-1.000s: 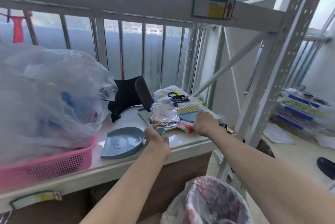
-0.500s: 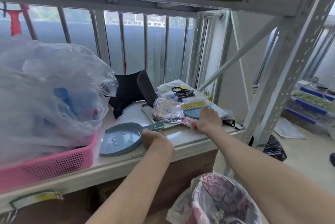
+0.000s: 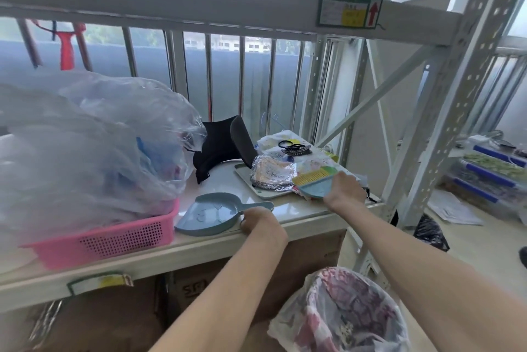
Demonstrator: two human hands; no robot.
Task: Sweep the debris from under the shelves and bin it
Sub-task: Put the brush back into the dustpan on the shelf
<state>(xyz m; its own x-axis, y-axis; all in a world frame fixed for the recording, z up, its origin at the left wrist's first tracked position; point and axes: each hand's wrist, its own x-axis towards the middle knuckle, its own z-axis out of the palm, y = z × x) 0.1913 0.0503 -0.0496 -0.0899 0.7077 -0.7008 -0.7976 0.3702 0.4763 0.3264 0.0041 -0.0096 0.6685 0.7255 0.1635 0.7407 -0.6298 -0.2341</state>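
A small blue dustpan lies on the white shelf board, its pan overhanging the front edge. My left hand grips the dustpan's handle near that edge. To the right, my right hand holds a small blue hand brush with yellow bristles, lifted just above the shelf. A bin lined with a patterned plastic bag stands on the floor below my right forearm.
A pink basket under a big clear plastic bag fills the shelf's left. Behind the brush are a foil-wrapped packet on a grey tray, hair ties and a black cloth. Cardboard boxes sit under the shelf. White rack uprights stand right.
My left hand has pulled the dustpan by its handle toward the shelf's front edge. My right hand has closed round the brush and raised it off the shelf.
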